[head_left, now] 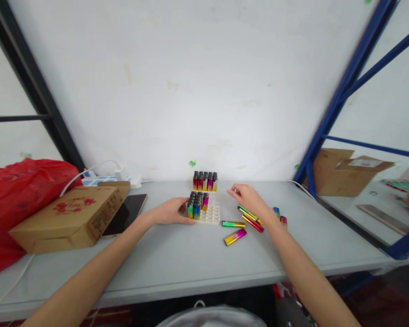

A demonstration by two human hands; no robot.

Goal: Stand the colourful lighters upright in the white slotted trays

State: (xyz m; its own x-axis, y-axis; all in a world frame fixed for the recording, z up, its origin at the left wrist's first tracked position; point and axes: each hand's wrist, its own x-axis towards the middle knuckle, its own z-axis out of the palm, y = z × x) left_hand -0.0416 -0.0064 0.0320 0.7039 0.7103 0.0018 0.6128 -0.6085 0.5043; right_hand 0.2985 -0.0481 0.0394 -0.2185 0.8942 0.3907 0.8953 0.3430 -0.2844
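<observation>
My left hand (171, 210) holds the left edge of a white tray (211, 215) with round holes, its thumb at the front corner and fingers behind. Colourful lighters with black tops (194, 206) stand upright in the tray's left part; the holes on its right show bare. To the right of the tray my right hand (246, 196) hovers with fingers curled together; whether anything is in them is hidden. Below it lie several loose lighters, among them a green one (233, 224), a red one (252, 223) and a yellow-purple one (235, 236).
Another block of upright lighters (205, 181) stands behind the tray. More loose ones (283, 220) lie beyond my right forearm. At left are a cardboard box (71, 215), a dark tablet-like slab (126, 213) and a red bag (37, 181). A blue frame (337, 102) bounds the right side.
</observation>
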